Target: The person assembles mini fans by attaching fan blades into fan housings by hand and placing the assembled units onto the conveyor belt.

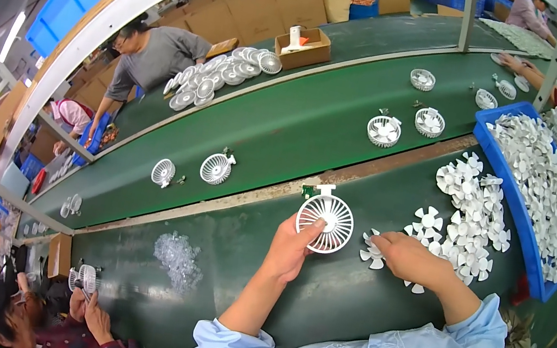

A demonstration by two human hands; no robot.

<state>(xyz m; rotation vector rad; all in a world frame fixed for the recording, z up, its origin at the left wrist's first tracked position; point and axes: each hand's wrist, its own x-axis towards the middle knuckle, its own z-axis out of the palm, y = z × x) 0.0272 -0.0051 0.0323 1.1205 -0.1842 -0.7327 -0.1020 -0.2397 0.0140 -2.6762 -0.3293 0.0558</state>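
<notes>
My left hand point(284, 251) is closed on a round white fan grille point(337, 222), its thumb across the slatted face. A short white neck and a small green circuit board point(308, 191) stick out at the grille's far side. Right of it, my right hand point(412, 259) pinches a white fan blade point(372, 256) low over the dark green worktop. Beside that hand lies a loose heap of white fan blades point(472, 216), with a few spread toward my fingers. The fingertips of my right hand are partly hidden.
A blue bin point(482, 128) full of fan blades stands at the right. Clear small plastic parts point(178, 261) lie left of my arm. Beyond a low ledge, a green conveyor belt point(286, 131) carries several fan housings point(384, 131). Other people sit at left, far left and far right.
</notes>
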